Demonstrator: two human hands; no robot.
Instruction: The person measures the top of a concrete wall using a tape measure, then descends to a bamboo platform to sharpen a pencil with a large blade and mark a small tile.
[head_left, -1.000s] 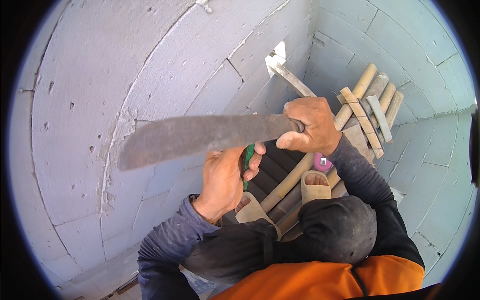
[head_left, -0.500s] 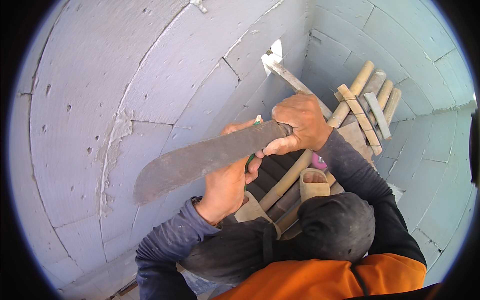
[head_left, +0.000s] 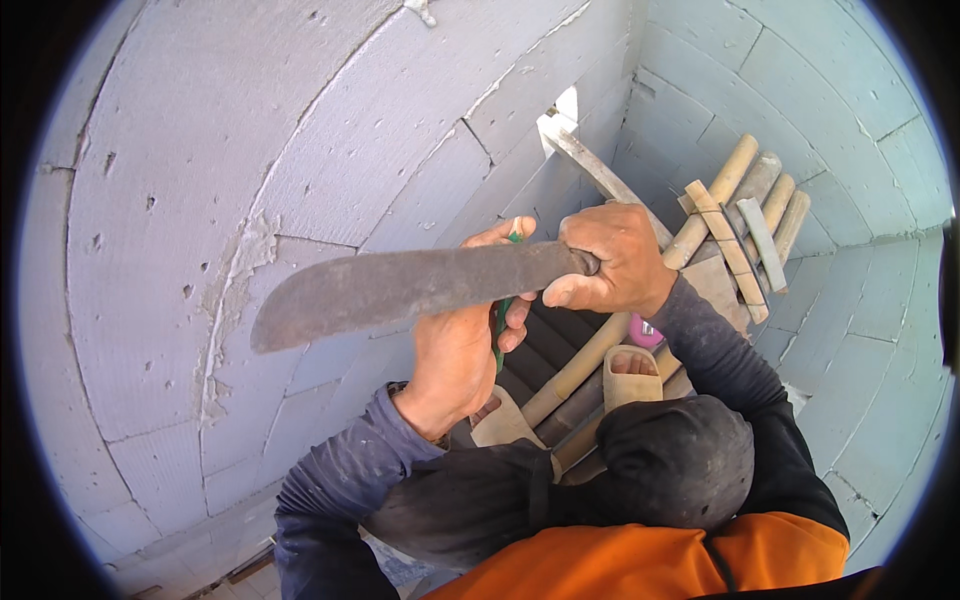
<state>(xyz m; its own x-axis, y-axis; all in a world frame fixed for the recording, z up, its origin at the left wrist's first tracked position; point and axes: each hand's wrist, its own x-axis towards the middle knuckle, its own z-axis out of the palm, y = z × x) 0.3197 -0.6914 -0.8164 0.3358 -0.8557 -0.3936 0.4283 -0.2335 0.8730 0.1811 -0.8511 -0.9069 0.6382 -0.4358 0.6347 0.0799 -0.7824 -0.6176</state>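
My right hand [head_left: 620, 258] is closed round the handle end of a machete [head_left: 400, 292]. Its broad, dark, worn blade stretches leftward across the front of my left hand [head_left: 455, 368], nearly level, its rounded tip over by the wall. Behind the blade, my left fingers are closed on a thin green strip [head_left: 501, 330] with a pale upper end. That strip stands roughly upright and crosses behind the blade close to the handle. Part of my left hand and the middle of the strip are hidden by the metal; whether the edge touches the strip I cannot tell.
Pale block walls [head_left: 330, 190] rise close on the left and right. Round bamboo poles [head_left: 575, 372] form the footing under my sandals [head_left: 632, 376]. Beyond my right hand lie short tied wooden pieces [head_left: 728, 235] and a slanting board [head_left: 607, 175]. A pink object [head_left: 645, 331] sits among the poles.
The machete has swung nearer to level, its tip rising. My right hand has shifted slightly right and down with the handle. My left hand keeps its hold on the green strip.
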